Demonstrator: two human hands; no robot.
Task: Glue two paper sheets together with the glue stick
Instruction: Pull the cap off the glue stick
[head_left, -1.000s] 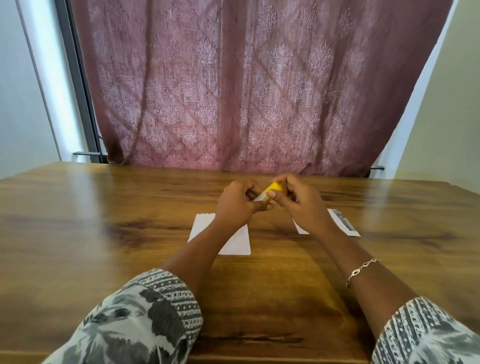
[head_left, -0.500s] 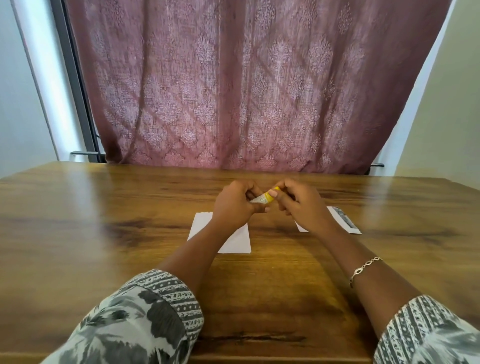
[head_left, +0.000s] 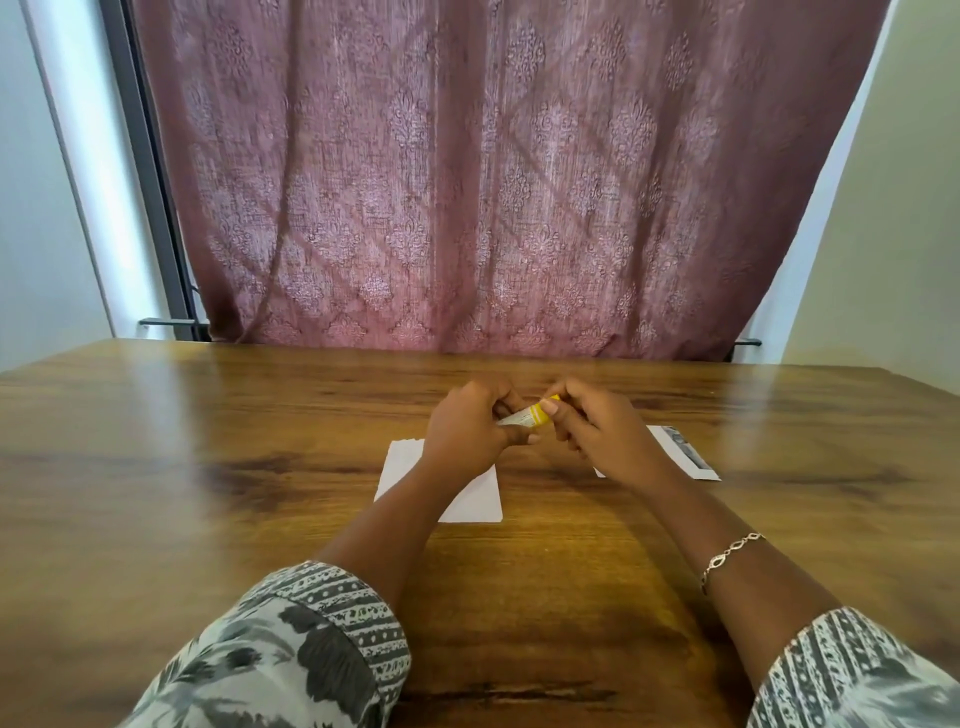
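A small glue stick (head_left: 527, 415) with a white body and yellow end is held above the wooden table (head_left: 208, 467) between both hands. My left hand (head_left: 467, 426) wraps its white body. My right hand (head_left: 592, 423) pinches the yellow end with thumb and fingers. A plain white paper sheet (head_left: 470, 496) lies flat under my left wrist. A second sheet (head_left: 685, 454), with a dark printed strip along its right edge, lies under my right hand and is partly hidden by it.
A maroon patterned curtain (head_left: 493, 182) hangs behind the table's far edge. A dark metal frame (head_left: 150, 182) stands at the back left. My patterned sleeves fill the lower corners, and a bracelet (head_left: 730, 556) sits on my right wrist.
The hands have stayed together over the sheets. My right fingers have shifted on the yellow end, covering more of it than a second ago. The sheets have not moved.
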